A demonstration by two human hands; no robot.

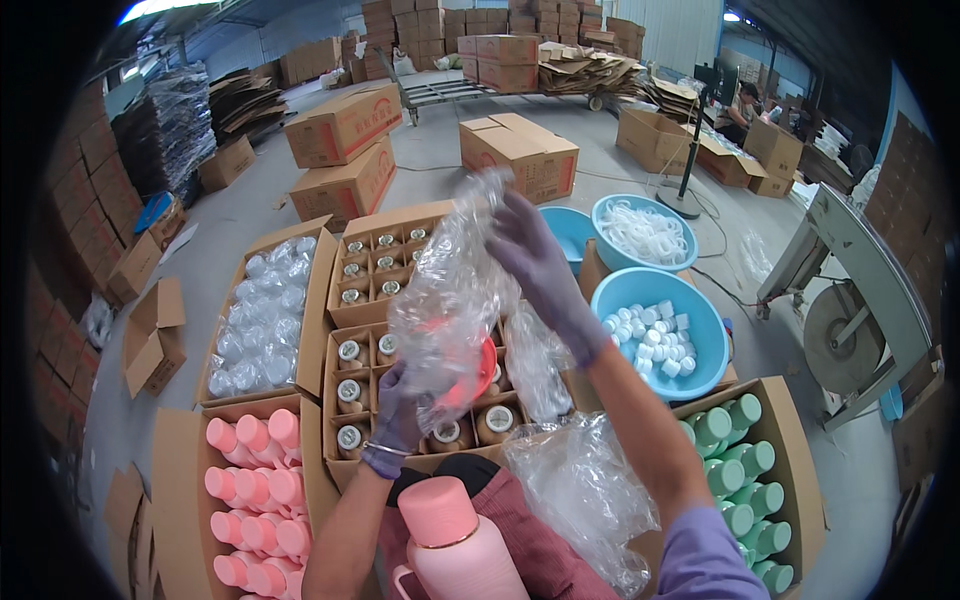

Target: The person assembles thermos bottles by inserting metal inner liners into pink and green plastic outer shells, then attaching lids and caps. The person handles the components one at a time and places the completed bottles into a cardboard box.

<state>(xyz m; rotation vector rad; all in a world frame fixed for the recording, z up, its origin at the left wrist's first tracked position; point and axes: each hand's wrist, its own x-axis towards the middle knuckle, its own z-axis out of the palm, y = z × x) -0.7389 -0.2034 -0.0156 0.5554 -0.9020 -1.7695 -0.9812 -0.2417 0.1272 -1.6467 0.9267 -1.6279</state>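
1. A clear plastic bag (455, 255) hangs between the gloved hands, above two divided cartons. The right hand (535, 255) has its grip closed on the upper end; the left hand (400, 415) is curled at the lower end, too blurred to tell how tightly.
2. The near divided carton (345, 470) and far divided carton (432, 210) hold round-topped bottles (350, 390) in brown compartments.
3. Left of them, a carton (318, 300) is filled with plastic-wrapped translucent pieces (262, 315).
4. At the lower left, an open carton (178, 490) holds rows of pink jugs (255, 487); at the lower right, another carton (800, 470) holds green jugs (750, 460).
5. One blue basin (705, 315) contains white caps (650, 340); the basin behind (603, 213) contains pale rings (645, 232).
6. The bag hides several compartments and part of a red round object (487, 365).
7. Loose plastic bags (585, 485) overlap the near carton's right edge; a pink jug (460, 550) stands at the person's lap.
8. Beyond, closed boxes (520, 155) sit on the floor; a grey machine (860, 260) stands right.
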